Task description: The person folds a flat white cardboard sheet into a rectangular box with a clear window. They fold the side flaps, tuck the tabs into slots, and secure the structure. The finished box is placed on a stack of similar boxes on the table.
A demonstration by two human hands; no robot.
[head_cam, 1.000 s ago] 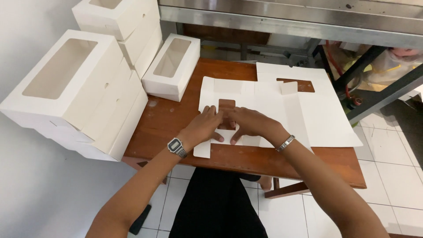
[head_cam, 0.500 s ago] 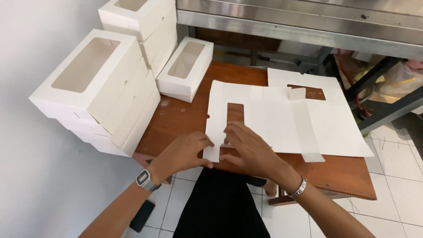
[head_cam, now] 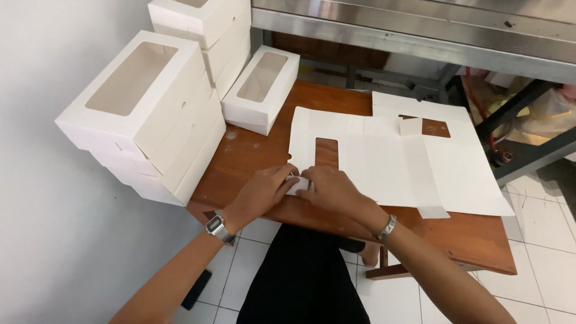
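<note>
Both hands press together on the near-left corner of the flat white cardboard sheet (head_cam: 384, 162) at the wooden table's (head_cam: 258, 156) front edge, left hand (head_cam: 264, 189) and right hand (head_cam: 333, 191) touching, the sheet stretching away rightward from them.

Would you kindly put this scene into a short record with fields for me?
surface: wooden table
left hand: on the near corner of the flat white box blank
right hand: pressing the same corner
blank: unfolded, with a rectangular window cutout
beside: one finished white window box on the table
stack: assembled window boxes at the table's left
</note>
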